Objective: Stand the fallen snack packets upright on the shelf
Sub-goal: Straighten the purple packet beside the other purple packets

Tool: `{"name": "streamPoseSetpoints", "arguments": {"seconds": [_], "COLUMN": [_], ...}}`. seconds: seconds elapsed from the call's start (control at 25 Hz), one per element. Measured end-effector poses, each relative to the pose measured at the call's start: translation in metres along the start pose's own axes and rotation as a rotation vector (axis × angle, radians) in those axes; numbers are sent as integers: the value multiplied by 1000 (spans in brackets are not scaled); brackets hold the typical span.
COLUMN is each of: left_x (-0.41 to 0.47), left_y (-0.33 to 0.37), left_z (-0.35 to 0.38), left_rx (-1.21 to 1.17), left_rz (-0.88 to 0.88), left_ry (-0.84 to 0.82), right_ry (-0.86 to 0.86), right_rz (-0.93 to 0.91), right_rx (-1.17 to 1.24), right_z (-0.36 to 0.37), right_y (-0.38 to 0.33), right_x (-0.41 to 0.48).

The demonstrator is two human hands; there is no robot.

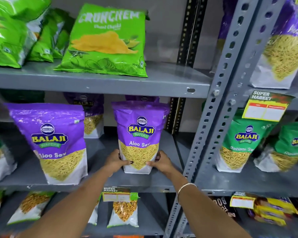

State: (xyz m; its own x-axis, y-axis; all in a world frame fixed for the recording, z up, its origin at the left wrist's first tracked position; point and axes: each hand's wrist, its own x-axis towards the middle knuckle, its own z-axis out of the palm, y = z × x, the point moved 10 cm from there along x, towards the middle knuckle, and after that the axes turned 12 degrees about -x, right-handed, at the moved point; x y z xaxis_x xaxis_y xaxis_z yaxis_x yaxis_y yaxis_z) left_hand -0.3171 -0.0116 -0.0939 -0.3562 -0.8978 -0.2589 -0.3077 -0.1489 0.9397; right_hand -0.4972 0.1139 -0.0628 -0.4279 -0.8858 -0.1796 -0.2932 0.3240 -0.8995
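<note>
A purple Aloo Sev packet point(139, 134) stands upright on the middle grey shelf point(100, 183). My left hand point(116, 163) grips its lower left side and my right hand point(161, 162) grips its lower right side, thumbs on the front. A second purple Aloo Sev packet point(53, 143) stands upright to the left, near the shelf's front edge. Two more purple packets point(91, 115) stand behind them. On the upper shelf a green Crunchem chips packet point(107, 42) leans backward.
Several green chip packets point(15, 36) crowd the upper shelf's left. A perforated grey upright point(218, 103) divides this rack from the right one, which holds green Ratlami Sev packets point(239, 145) and a yellow price tag point(267, 105). Lower shelves hold more packets point(124, 210).
</note>
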Motion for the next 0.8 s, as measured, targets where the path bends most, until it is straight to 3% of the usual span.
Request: {"name": "streamPoseSetpoints", "arguments": {"seconds": [0.4, 0.8], "left_x": [-68, -86], "left_y": [14, 24], "left_z": [-1, 4], "left_rx": [59, 102], "left_rz": [95, 79], "left_ry": [-10, -13], "right_ry": [97, 75], "right_rz": [55, 56], "right_rx": [-102, -161], "right_z": [-3, -4], "right_y": [41, 26], "right_x": [-23, -37]}}
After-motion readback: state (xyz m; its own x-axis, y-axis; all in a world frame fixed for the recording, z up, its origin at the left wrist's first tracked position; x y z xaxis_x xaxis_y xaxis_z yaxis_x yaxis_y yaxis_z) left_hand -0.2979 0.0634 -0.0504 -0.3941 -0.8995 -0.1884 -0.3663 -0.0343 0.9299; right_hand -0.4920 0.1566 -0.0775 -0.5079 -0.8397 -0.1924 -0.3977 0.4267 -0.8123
